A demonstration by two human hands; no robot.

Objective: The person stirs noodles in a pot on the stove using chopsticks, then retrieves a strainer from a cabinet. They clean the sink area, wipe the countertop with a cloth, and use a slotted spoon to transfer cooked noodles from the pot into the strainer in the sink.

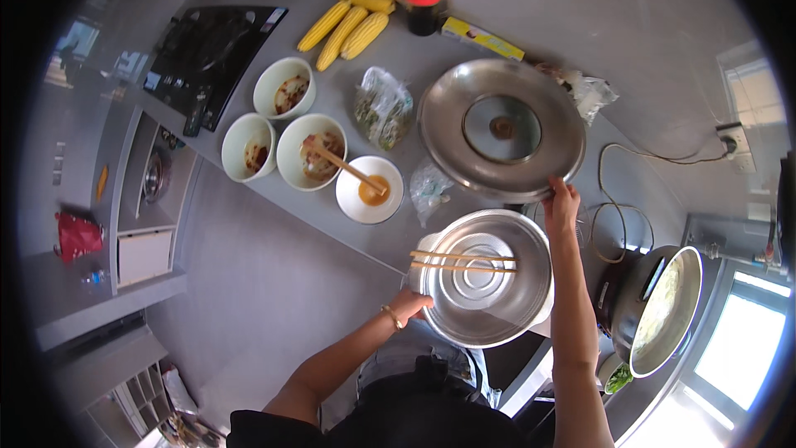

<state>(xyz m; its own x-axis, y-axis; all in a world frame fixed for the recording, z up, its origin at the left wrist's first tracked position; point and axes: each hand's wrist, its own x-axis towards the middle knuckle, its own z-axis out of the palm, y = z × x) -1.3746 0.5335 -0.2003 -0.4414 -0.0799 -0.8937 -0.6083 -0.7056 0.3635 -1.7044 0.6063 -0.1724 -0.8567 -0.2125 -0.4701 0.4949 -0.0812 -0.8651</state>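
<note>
My left hand grips the left rim of a metal colander, in front of my body. A pair of wooden chopsticks lies across the colander. My right hand holds the near right edge of a large steel pot lid with a round glass centre, just beyond the colander. To the left stand a white bowl of orange-brown sauce and several pale bowls, one of them holding dark seasoning. A second pair of chopsticks rests across the sauce bowl and that pale bowl.
Corn cobs, a red-lidded jar, a yellow box and a plastic bag of greenish food lie along the counter. A black cooktop is at the back left. At the right stands a large pan with pale contents, near a looped cable.
</note>
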